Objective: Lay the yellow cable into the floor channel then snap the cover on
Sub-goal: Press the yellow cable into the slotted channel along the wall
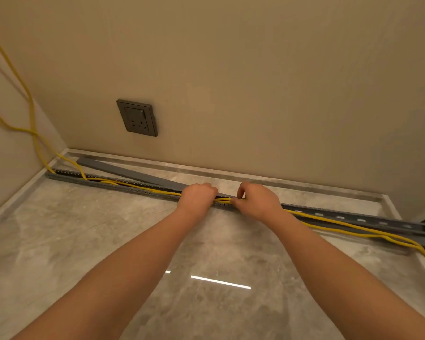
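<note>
A beige wall [255, 82] fills the upper half of the view and meets a second wall at the far left corner of the floor. Below it lies a polished grey marble floor [83, 229] with a pale border strip along its far, left and right edges. A long grey floor channel [132, 189] with perforated sides lies on the floor, running from the far left corner towards the right edge, near the far wall. A flat grey cover [132, 174] lies off the channel on the floor behind it. Its left end is near the far left corner and its right end angles in to touch the channel between the hands. The yellow cable [329, 221], in several strands, hangs down the left wall and drops into the channel at the far left corner. It lies inside the channel as far as the hands, then spills over the near side onto the floor towards the right edge. A dark grey wall socket [137, 118] sits low on the far wall, left of centre. Two bare forearms reach in from the near edge. The left hand [198, 196] is curled into a fist over the cable in the channel, its fingertips hidden. The right hand [255, 201], just beside it, pinches the strands between thumb and forefinger.
</note>
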{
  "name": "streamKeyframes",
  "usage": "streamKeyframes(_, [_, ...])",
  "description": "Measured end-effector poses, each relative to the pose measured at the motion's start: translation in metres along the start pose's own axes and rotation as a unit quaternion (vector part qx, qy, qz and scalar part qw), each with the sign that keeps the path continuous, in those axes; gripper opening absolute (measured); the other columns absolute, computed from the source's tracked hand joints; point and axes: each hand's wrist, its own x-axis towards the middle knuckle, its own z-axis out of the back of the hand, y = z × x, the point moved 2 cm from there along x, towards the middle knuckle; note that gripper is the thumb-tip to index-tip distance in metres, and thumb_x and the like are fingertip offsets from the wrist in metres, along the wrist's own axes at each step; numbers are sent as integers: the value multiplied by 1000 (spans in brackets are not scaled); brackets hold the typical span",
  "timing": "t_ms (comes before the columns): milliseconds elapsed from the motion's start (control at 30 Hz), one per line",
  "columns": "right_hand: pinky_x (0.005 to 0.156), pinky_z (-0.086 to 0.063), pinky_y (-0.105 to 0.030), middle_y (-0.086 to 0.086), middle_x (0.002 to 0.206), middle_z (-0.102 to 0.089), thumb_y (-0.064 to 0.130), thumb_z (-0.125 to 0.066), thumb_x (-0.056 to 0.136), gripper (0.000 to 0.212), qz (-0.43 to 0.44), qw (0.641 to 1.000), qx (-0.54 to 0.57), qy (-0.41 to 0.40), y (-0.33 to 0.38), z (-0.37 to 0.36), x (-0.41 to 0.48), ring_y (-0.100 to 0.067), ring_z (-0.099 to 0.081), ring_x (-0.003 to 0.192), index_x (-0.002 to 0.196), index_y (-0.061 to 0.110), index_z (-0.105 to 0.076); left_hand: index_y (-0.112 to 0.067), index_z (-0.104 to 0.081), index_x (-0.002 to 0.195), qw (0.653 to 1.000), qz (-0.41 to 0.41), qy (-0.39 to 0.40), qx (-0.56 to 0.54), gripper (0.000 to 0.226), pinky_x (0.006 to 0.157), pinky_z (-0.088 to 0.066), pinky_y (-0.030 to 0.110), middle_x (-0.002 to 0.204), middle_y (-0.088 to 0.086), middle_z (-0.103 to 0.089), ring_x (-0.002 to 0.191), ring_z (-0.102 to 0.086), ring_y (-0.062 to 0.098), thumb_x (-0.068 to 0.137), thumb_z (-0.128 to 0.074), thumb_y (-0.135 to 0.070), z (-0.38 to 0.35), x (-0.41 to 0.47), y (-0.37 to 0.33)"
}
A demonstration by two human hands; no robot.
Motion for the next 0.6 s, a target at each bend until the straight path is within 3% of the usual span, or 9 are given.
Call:
streamKeyframes(133, [54,-34,-28,6,65,-58,67,-46,81,49,-32,999,-17,35,-26,14,-15,-17,-54,65,63,22,-56,-11,-60,110,999,27,14,16,19,64,-40,35,108,8,-60,97,-62,32,93,-52,-8,4,-1,-7])
streamKeyframes(200, [53,-32,-27,7,61,-56,70,-43,82,54,-47,998,-3,42,-44,24,-22,-15,-53,63,61,21,-56,-12,-61,110,999,40,13,25,21,64,-40,34,107,8,-61,96,-63,31,92,-51,-5,6,-2,-12])
streamKeyframes(333, [65,-45,-31,8,72,-64,59,-56,80,34,-75,992,75,74,-62,42,-25,-17,-60,78,74,25,-61,-13,-62,107,998,59,-2,37,24,62,-40,32,106,6,-61,94,-65,29,89,-52,0,7,-4,-17])
streamKeyframes(433, [78,-52,-39,1,66,-70,41,-68,77,22,-99,981,149,80,-60,46,-18,-20,-62,74,75,19,-65,-14,-62,106,996,73,-12,42,24,61,-39,31,103,4,-61,90,-65,27,87,-55,0,6,-4,-18])
streamKeyframes(600, [64,-47,-29,0,80,-69,28,-71,70,13,-112,990,55,64,-57,43,-9,-23,-64,82,72,20,-60,-15,-61,105,994,88,-9,58,24,57,-35,31,100,3,-60,85,-65,26,87,-57,-1,6,-5,-24])
